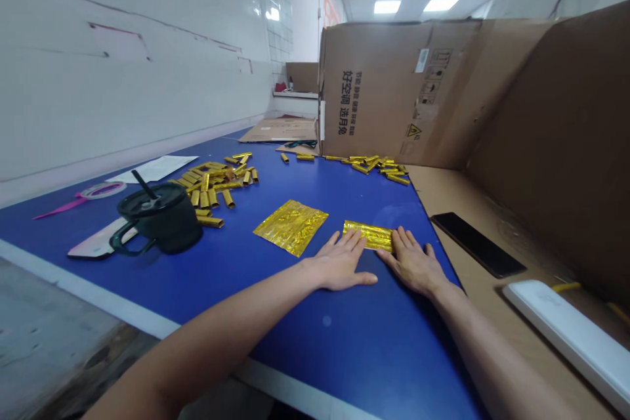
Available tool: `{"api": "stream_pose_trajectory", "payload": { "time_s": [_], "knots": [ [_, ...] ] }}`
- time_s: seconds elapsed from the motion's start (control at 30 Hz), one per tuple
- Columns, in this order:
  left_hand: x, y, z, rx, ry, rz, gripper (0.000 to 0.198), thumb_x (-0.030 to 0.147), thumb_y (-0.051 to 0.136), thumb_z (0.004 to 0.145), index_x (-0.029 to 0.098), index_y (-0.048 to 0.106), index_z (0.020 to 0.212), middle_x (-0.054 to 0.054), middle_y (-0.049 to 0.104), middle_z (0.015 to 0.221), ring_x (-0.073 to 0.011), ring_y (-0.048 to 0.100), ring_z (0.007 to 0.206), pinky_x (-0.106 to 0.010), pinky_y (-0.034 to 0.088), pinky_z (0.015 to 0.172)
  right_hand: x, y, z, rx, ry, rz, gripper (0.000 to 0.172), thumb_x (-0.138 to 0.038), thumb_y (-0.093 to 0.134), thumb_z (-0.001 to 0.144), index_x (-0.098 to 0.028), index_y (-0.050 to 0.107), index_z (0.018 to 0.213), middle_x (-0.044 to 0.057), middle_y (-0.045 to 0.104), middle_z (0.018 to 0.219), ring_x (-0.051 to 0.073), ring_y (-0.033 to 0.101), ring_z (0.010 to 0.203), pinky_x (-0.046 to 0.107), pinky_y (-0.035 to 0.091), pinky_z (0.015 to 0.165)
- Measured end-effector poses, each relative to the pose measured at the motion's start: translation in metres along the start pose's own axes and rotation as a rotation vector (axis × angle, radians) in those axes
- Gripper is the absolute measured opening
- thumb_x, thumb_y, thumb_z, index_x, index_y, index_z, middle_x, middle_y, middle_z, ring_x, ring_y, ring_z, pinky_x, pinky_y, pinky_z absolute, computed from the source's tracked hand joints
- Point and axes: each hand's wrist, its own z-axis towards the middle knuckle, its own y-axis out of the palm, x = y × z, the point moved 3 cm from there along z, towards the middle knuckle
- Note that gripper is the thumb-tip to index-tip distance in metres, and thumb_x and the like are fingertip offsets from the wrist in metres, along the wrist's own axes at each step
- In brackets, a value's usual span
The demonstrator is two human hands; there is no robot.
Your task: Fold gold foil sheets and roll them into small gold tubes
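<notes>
On the blue bench point(344, 348), a gold strip point(374, 236) lies between my left hand point(342, 264) and right hand point(416, 267), both flat, gripping nothing, fingers at its ends. I seem to be flattening it; the next move wants even pressure.

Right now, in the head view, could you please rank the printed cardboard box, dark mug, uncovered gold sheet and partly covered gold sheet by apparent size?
1. Printed cardboard box
2. Dark mug
3. Uncovered gold sheet
4. Partly covered gold sheet, counting what shows

Gold strip point(377, 236) hidden (in part).
</notes>
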Motion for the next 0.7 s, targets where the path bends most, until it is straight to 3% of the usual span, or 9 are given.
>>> {"api": "stream_pose_trajectory", "payload": {
  "time_s": [0.13, 0.23, 0.33, 0.43, 0.5, 0.57, 0.7],
  "knots": [
    [0.0, -0.002, -0.002, -0.011, -0.006, 0.0, 0.087, 0.07, 0.017, 0.074, 0.011, 0.007, 0.137, -0.012, 0.003, 0.143, -0.0232, -0.003, 0.131, -0.042, 0.003, 0.104, 0.017, -0.002, 0.004, 0.009, 0.106, -0.034, 0.076, -0.06, 0.015, 0.08, -0.005, 0.027, 0.132, 0.017, 0.023, 0.139, 0.028, 0.018, 0.128, 0.055, 0.017, 0.097],
    [-0.001, -0.002, -0.002, -0.008, -0.016, -0.012, 0.088, 0.071, 0.017, 0.074, 0.01, 0.007, 0.137, -0.012, 0.003, 0.143, -0.0234, -0.003, 0.131, -0.042, 0.003, 0.104, 0.018, -0.009, 0.002, 0.094, 0.155, -0.05, 0.074, -0.059, 0.017, 0.081, -0.005, 0.034, 0.128, 0.02, 0.027, 0.137, 0.03, 0.021, 0.127, 0.054, 0.018, 0.097],
    [-0.001, -0.001, -0.002, -0.001, -0.015, -0.026, 0.087, 0.07, 0.017, 0.074, 0.009, 0.008, 0.137, -0.012, 0.003, 0.143, -0.0236, -0.004, 0.13, -0.042, 0.003, 0.104, -0.005, -0.015, -0.005, 0.193, -0.005, 0.006, 0.072, -0.056, 0.019, 0.082, -0.006, 0.025, 0.133, 0.016, 0.017, 0.142, 0.026, 0.014, 0.129, 0.049, 0.014, 0.101],
    [-0.002, 0.001, -0.001, 0.002, 0.002, -0.029, 0.085, 0.068, 0.018, 0.076, 0.011, 0.005, 0.137, -0.011, 0.002, 0.143, -0.0233, -0.004, 0.13, -0.042, 0.002, 0.104, -0.037, -0.011, -0.014, 0.061, -0.281, 0.137, 0.071, -0.057, 0.018, 0.082, -0.011, 0.02, 0.136, 0.011, 0.013, 0.143, 0.022, 0.008, 0.131, 0.042, 0.014, 0.103],
    [-0.003, 0.001, 0.0, 0.0, 0.007, -0.023, 0.084, 0.066, 0.02, 0.076, 0.012, 0.002, 0.137, -0.01, 0.001, 0.143, -0.0228, -0.004, 0.131, -0.042, 0.001, 0.104, -0.046, -0.007, -0.016, -0.006, -0.367, 0.182, 0.069, -0.057, 0.016, 0.083, -0.013, 0.017, 0.137, 0.009, 0.014, 0.143, 0.019, 0.008, 0.131, 0.041, 0.012, 0.104],
    [-0.003, 0.001, 0.0, -0.002, 0.004, -0.019, 0.084, 0.067, 0.02, 0.076, 0.012, 0.003, 0.137, -0.01, 0.002, 0.143, -0.0227, -0.003, 0.131, -0.042, 0.002, 0.104, -0.043, -0.004, -0.013, -0.033, -0.354, 0.176, 0.07, -0.058, 0.014, 0.083, -0.012, 0.018, 0.137, 0.009, 0.017, 0.142, 0.019, 0.008, 0.131, 0.04, 0.009, 0.105],
    [-0.003, -0.001, -0.002, 0.001, -0.004, -0.014, 0.086, 0.07, 0.018, 0.074, 0.011, 0.008, 0.137, -0.011, 0.004, 0.143, -0.0229, -0.002, 0.131, -0.041, 0.003, 0.104, -0.015, -0.001, -0.003, -0.029, -0.182, 0.113, 0.072, -0.06, 0.014, 0.082, -0.012, 0.022, 0.135, 0.008, 0.017, 0.142, 0.021, 0.009, 0.13, 0.043, 0.01, 0.104]
  ]
}}
